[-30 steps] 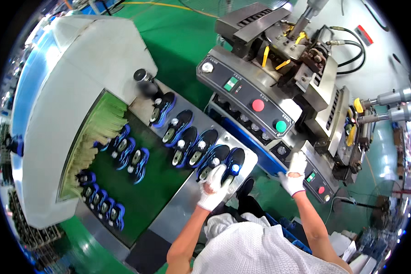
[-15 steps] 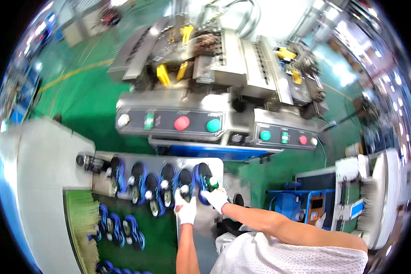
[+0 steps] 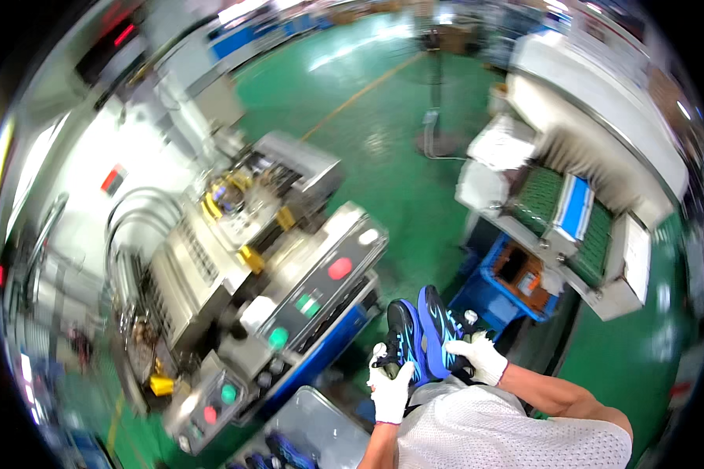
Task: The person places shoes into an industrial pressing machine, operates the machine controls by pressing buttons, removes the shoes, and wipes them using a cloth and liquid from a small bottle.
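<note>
Two black shoes with blue-purple soles and light-blue markings are held up side by side in front of me. My left hand [image 3: 389,391], in a white glove, is closed around the heel end of the left shoe [image 3: 403,332]. My right hand [image 3: 481,358], gloved the same way, grips the right shoe [image 3: 438,328] by its heel end, on the outer side. The two shoes touch or nearly touch along their inner edges, toes pointing away. White wads show at the shoe openings. The fingertips are partly hidden by the shoes.
At left stands a machine with a button panel [image 3: 321,289]. Below it, a metal table [image 3: 321,410] carries more shoes [image 3: 289,449]. A blue crate [image 3: 489,273] sits at right, beside a conveyor machine with a green belt [image 3: 540,191]. A stand [image 3: 436,102] rises from the green floor beyond.
The view has turned right, away from the shoe-covered table towards the conveyor. Both shoes at my hands are now lifted off the table and held close together.
</note>
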A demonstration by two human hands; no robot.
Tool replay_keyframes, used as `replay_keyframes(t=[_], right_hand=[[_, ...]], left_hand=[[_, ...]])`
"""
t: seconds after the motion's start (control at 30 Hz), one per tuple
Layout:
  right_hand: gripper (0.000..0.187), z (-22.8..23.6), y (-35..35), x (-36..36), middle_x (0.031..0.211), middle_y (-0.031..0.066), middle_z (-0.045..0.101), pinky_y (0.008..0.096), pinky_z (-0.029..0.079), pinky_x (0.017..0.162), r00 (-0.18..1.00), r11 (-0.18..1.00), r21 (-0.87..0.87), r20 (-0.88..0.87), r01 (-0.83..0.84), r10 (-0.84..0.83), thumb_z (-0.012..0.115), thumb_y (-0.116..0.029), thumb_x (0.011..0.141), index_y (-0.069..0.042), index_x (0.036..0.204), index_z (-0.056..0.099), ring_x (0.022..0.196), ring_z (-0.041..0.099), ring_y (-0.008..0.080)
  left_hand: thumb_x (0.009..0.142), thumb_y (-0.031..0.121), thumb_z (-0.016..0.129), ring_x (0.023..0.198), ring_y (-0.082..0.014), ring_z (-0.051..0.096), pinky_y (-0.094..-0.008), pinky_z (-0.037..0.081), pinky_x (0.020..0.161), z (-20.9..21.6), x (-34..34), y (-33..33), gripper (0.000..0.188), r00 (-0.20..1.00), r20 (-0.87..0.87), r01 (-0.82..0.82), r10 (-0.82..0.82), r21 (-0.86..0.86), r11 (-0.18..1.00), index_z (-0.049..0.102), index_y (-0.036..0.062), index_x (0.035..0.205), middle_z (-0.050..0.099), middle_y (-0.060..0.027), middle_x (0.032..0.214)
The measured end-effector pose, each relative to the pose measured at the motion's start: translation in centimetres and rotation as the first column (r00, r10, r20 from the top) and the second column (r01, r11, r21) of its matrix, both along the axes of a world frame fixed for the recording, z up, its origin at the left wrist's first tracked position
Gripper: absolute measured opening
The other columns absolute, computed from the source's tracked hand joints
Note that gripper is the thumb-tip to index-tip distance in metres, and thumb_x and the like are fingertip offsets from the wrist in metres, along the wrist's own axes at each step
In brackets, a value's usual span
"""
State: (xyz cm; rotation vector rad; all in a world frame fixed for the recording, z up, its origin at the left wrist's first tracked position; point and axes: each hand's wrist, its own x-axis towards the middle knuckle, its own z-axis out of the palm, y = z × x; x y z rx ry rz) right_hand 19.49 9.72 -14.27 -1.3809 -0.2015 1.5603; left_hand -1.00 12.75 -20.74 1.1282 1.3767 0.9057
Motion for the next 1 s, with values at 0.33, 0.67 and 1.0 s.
replay_keyframes(t=[0.33, 0.67, 1.0], right_hand=[[0.073, 5.2, -5.1, 27.6, 0.119, 0.0279, 0.067, 0.0441, 0.049, 0.097, 0.278, 0.731, -0.047, 0.940, 0.680, -0.198, 0.078, -0.049, 0.082, 0.009, 0.124, 0.060, 0.113, 0.066, 0.0365], [0.064, -3.5, 3.2, 53.3, 0.112, 0.0275, 0.070, 0.0509, 0.053, 0.086, -0.015, 0.736, -0.002, 1.000, 0.677, 0.016, 0.071, -0.048, 0.083, 0.004, 0.118, 0.063, 0.102, 0.068, 0.0445], [0.044, -1.5, 9.6, 26.0, 0.135, 0.0150, 0.061, 0.0385, 0.046, 0.107, 0.675, 0.906, 0.399, 0.708, -0.141, -0.207, 0.064, -0.013, 0.099, 0.000, 0.140, 0.053, 0.119, 0.061, 0.0253]], left_hand=[[0.083, 0.006, 0.078, 0.119, -0.0225, 0.057, -0.0350, 0.046, 0.105, 10.6, 33.5, 12.6, 0.076, 0.816, 0.166, 0.482, -0.554, 0.333, 0.810, 0.037, -0.0059, 0.146, 0.057, -0.0172, 0.132], [0.087, 0.027, 0.068, 0.126, -0.0447, 0.055, -0.0477, 0.043, 0.107, 2.5, 61.0, 22.8, 0.062, 0.810, -0.272, 0.562, -0.520, 0.613, 0.555, 0.051, -0.0038, 0.137, 0.057, -0.0291, 0.133], [0.103, 0.049, 0.046, 0.112, -0.0346, 0.066, -0.0454, 0.049, 0.098, -1.6, 20.5, 10.1, 0.049, 0.509, -0.384, 0.811, -0.770, -0.086, 0.579, 0.064, 0.0088, 0.126, 0.070, -0.0168, 0.117]])
